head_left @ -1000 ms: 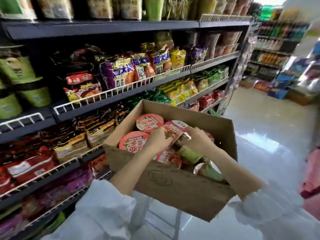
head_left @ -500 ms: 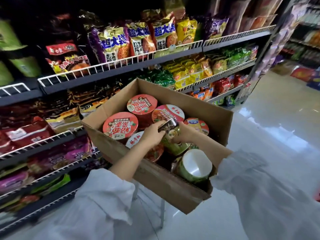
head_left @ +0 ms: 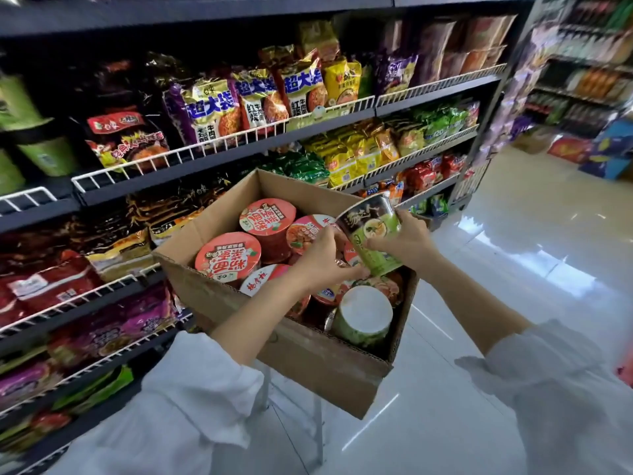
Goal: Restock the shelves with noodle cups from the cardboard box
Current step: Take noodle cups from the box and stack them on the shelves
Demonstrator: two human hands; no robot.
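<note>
Now that the tall green paper noodle cup (head_left: 371,234) has been lifted clear of the open brown cardboard box (head_left: 308,354), it is gripped between both hands, left hand (head_left: 325,258) and right hand (head_left: 407,240), ready for shelving.

Both forearms are being stretched forward, bare below pushed-up white sleeves. The right hand (head_left: 407,243) is being held raised, fingers curled in a grip. The left hand (head_left: 323,260) is being kept lower, fingers bent.
</note>
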